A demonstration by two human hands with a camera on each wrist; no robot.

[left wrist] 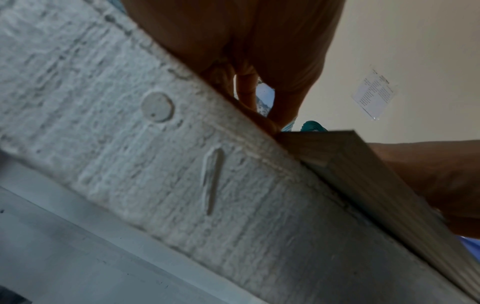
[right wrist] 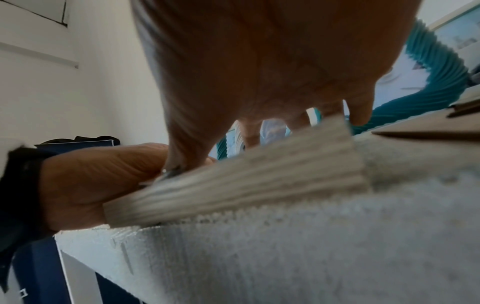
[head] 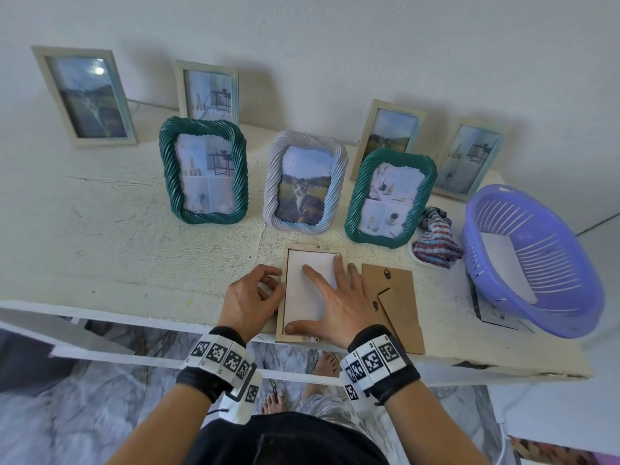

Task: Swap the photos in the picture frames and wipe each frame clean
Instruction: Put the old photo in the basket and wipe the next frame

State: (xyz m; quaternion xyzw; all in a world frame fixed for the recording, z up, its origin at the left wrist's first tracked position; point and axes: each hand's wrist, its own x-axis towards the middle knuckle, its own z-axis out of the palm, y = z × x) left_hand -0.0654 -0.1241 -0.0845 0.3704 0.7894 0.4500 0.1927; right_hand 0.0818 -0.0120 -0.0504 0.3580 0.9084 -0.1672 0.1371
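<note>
A light wooden frame (head: 312, 247) lies face down at the table's front edge, with the white back of a photo (head: 302, 303) inside it. My right hand (head: 330, 297) lies flat on that photo with fingers spread and straight, thumb near the frame's bottom corner. My left hand (head: 265, 290) is curled at the frame's left rail, fingertips on the rail. The left wrist view shows those fingers (left wrist: 259, 98) coming down onto the frame's corner (left wrist: 363, 174). In the right wrist view the palm (right wrist: 259, 72) hovers over the frame's rail (right wrist: 246, 185). The brown backing board (head: 396, 303) lies just right of the frame.
A checked cloth (head: 436, 243) sits on a small white dish beside a purple basket (head: 536, 263) at the right. Two teal rope frames (head: 204, 169) (head: 389, 196) and a pale one with a cat photo (head: 305, 182) stand behind. Several wooden frames lean on the wall (head: 87, 95).
</note>
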